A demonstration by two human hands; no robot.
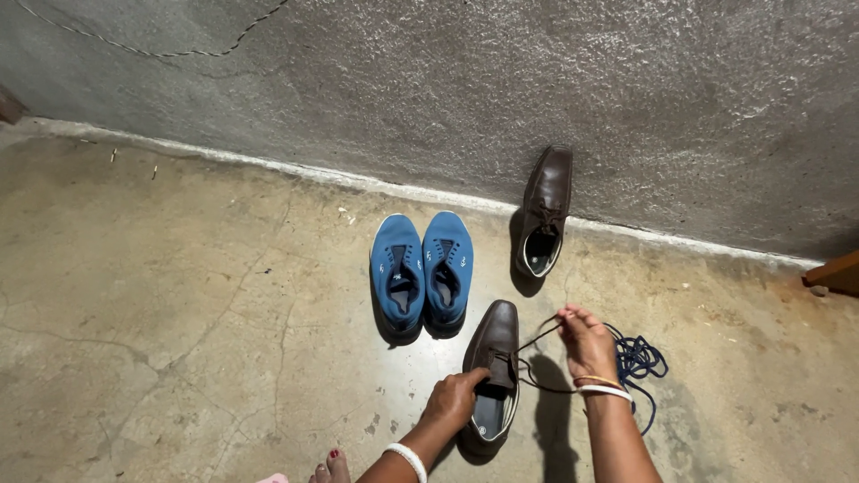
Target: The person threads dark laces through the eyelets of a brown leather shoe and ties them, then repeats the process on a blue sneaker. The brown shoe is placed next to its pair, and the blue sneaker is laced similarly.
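Setting: bare concrete floor (pixel 179 295), cracked and stained, meeting a rough grey plastered wall (pixel 537 80) along a pale seam; a thin cord runs across the wall's upper left.
Near shoe: a brown leather lace-up shoe (pixel 495 344) lies on the floor just in front of the person, toe toward the wall, opening toward the camera, which keeps the eyelets and tongue within easy reach.
Left hand: the left hand (pixel 454 400) presses down on the shoe at the tongue and collar, fingers curled over the edge, apparently to steady it against the pull on the lace.
Right hand: the right hand (pixel 586 340) is raised just right of the shoe, fingertips pinched on the dark shoelace (pixel 535 338), which runs taut from the eyelets up to the pinch.
Wrists: bangles on both wrists.
Blue cord: a tangle of dark blue lace (pixel 637 360) lies on the floor just behind the right hand.
Mate: the second brown shoe (pixel 546 212) leans toe-up against the wall, well apart from the hands.
Blue pair: two blue slip-on sneakers (pixel 421 268) sit side by side, touching, toes to the wall, left of the near shoe.
Foot: painted toes (pixel 329 467) show at the bottom edge.
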